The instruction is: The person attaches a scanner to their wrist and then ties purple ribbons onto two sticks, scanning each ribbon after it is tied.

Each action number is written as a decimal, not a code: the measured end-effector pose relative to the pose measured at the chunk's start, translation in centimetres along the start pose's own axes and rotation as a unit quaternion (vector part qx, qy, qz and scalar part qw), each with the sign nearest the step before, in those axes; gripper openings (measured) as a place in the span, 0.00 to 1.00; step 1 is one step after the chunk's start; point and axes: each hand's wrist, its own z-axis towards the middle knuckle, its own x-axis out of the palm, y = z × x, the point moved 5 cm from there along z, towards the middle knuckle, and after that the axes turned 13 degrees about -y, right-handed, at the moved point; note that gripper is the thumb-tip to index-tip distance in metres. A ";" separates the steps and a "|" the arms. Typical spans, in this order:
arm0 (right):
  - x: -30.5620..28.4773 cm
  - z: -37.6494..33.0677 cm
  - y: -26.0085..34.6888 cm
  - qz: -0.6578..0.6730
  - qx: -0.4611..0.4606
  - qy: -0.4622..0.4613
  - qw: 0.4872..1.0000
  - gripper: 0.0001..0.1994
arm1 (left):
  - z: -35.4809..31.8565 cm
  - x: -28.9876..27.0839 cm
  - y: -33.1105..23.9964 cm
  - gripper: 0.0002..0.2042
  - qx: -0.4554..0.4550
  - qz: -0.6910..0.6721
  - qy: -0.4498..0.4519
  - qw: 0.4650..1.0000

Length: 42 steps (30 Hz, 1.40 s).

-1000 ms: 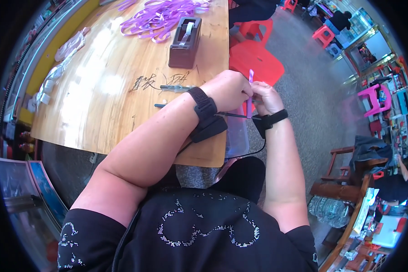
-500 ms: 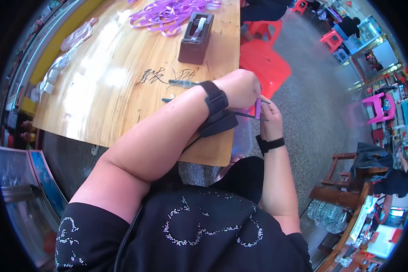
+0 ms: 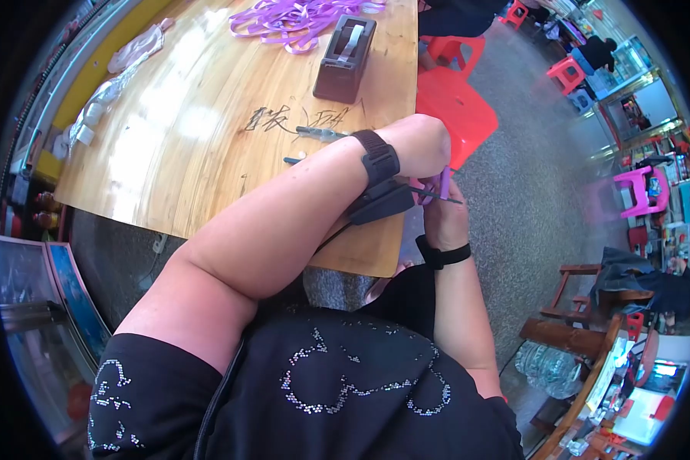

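My left hand (image 3: 425, 142) reaches across my body past the right edge of the wooden table (image 3: 207, 146), its fingers curled down and hidden. A short piece of purple ribbon (image 3: 443, 182) is pinched between it and my right hand (image 3: 446, 222), which comes up from just below. A thin dark metal tip (image 3: 452, 201) sticks out to the right between the two hands; which hand holds it is unclear. Each wrist wears a black band, and a black box hangs under my left wrist (image 3: 379, 203).
On the table stand a dark tape dispenser (image 3: 345, 50), a heap of purple ribbons (image 3: 299, 17) at the far edge, a small metal tool (image 3: 318, 133) and clear plastic bags (image 3: 123, 69) at the left. A red plastic stool (image 3: 456, 100) is beside the table.
Both hands have dropped slightly toward the table's right edge. My right hand, earlier holding the ribbon upright beside my left, now sits under it.
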 end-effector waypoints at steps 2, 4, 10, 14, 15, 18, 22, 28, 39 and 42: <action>0.2 -0.2 0.0 -0.011 0.003 -0.018 1.000 0.21 | 0.1 0.1 0.2 0.10 -0.005 -0.008 -0.001 1.000; 0.4 -0.3 0.1 0.006 0.001 -0.016 1.000 0.20 | 0.0 0.1 0.1 0.10 -0.009 -0.015 -0.003 1.000; -1.0 0.1 -0.6 -0.036 -0.011 -0.053 0.998 0.16 | -0.3 -0.4 0.1 0.10 -0.111 -0.094 0.052 0.988; -1.8 -0.2 -0.5 -0.064 -0.031 -0.078 0.994 0.13 | 0.0 -0.4 -0.1 0.10 -0.074 -0.050 0.027 0.996; -1.9 -0.3 -0.3 -0.058 -0.028 -0.085 0.994 0.11 | 0.1 -0.2 -0.1 0.10 -0.077 -0.050 0.039 0.995; -1.7 -0.3 -0.5 -0.049 -0.021 -0.090 0.995 0.10 | 0.0 -0.3 0.2 0.10 -0.069 -0.039 0.035 0.996; -1.4 -0.6 -0.3 -0.059 -0.015 -0.109 0.992 0.10 | 0.1 -0.1 0.0 0.10 -0.036 -0.010 0.045 0.998; -0.9 -1.4 -0.9 -0.028 0.012 -0.083 0.996 0.08 | -0.1 -0.6 0.0 0.10 -0.091 -0.062 0.043 0.993; -2.4 -4.1 -0.9 -0.062 0.005 -0.126 0.990 0.07 | 0.0 -0.5 0.0 0.10 -0.083 -0.024 0.039 0.995; -2.4 -4.5 -0.2 -0.028 -0.002 -0.162 0.986 0.08 | 0.0 -0.3 0.3 0.10 -0.078 -0.033 0.026 0.996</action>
